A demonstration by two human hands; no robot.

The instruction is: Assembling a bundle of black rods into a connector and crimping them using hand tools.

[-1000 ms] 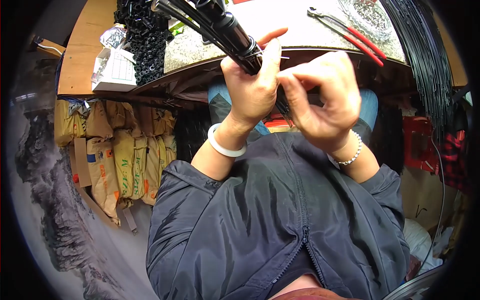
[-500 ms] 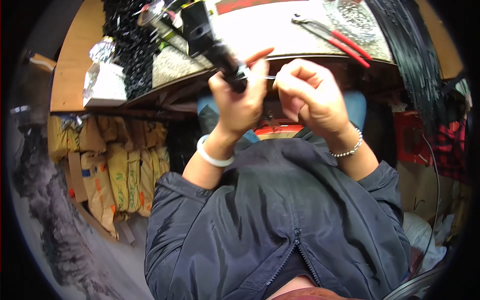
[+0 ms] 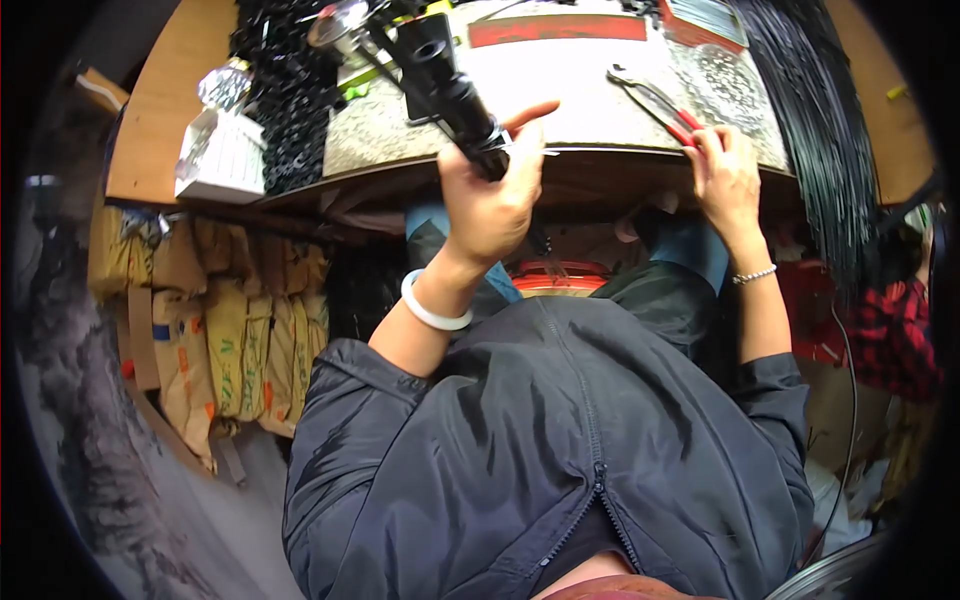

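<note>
My left hand (image 3: 492,205) is wrapped round the lower end of a black tubular piece (image 3: 462,105), which slants up and left over the table edge. Its exact kind is not clear. A thin pale strip or wire end (image 3: 530,151) sticks out beside my thumb and fingers. On the table to the right lie pliers (image 3: 655,98) with red handles and dark jaws pointing up and left. My right hand (image 3: 727,180) has its fingers closed at the ends of the red handles, and the jaws still rest on the tabletop.
Black linked pieces (image 3: 290,110) are heaped at left, near a white box (image 3: 222,155). Long thin black strands (image 3: 830,140) hang over the table's right edge. A clear dish of small shiny bits (image 3: 730,85) and a red strip (image 3: 557,30) lie farther back. Sacks (image 3: 235,345) stand below left.
My right hand has left the spot beside my left hand and moved right to the pliers' handles. My left hand keeps its hold on the black tubular piece.
</note>
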